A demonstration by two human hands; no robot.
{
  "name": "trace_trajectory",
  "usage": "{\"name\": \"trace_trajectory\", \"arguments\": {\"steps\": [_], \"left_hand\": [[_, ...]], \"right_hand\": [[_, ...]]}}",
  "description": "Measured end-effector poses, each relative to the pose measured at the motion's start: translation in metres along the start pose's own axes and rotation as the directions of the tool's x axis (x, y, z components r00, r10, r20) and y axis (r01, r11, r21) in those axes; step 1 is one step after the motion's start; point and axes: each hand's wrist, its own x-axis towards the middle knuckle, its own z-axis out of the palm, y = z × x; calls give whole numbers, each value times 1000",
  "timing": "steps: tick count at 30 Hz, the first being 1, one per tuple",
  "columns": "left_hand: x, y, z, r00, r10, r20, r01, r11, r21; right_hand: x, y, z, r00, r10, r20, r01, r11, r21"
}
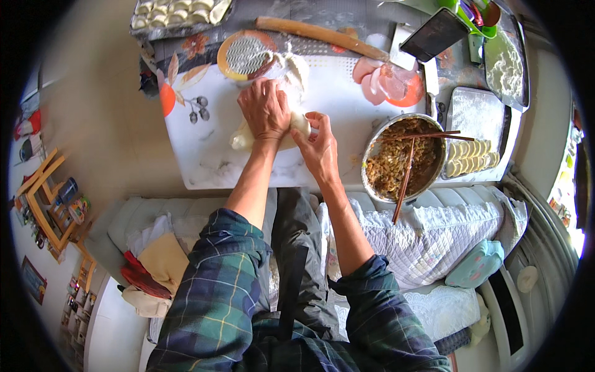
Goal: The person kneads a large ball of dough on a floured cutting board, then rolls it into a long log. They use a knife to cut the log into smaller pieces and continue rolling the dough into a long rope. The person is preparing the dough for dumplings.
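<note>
A pale lump of dough (241, 139) lies on the table under my hands. My left hand (266, 109) bears down on it from above, fingers curled over its far side. At the dough's right end, a rounded part sits between the thumb and fingers of my right hand (320, 146). Both palms and the middle of the dough are partly hidden. Just beyond my left hand, loose white flour (294, 69) is heaped on the patterned table cover (223, 169).
A wooden rolling pin (320, 36) lies at the back. To the right stand a metal bowl (367, 183) of chopped filling with chopsticks (404, 186) across it, a tray (476, 111) of dumplings, a knife (431, 83) and a propped phone (437, 35). More dumplings (174, 16) sit far left.
</note>
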Motion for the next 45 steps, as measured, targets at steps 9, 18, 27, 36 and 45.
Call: {"name": "trace_trajectory", "arguments": {"steps": [9, 18, 27, 36, 45], "left_hand": [[37, -2, 25, 1000, 6, 21, -9, 993, 122], [-22, 10, -88, 946, 14, 323, 0, 999, -46], [-127, -19, -76, 982, 27, 187, 5, 986, -168], [-201, -27, -85, 934, -33, 357, 83, 988, -127], [-206, -32, -90, 922, 4, 387, 74, 979, -189]], "right_hand": [[64, -7, -3, 966, -217, 138, 248, 928, -278], [-27, 25, 8, 898, -426, 108, 438, 884, -164], [70, 28, -6, 853, -512, 98, 392, 505, -769], [111, -4, 110, 399, -638, 659, 873, 44, -486], [133, -12, 25, 271, -496, 825, 927, -97, -363]]}}
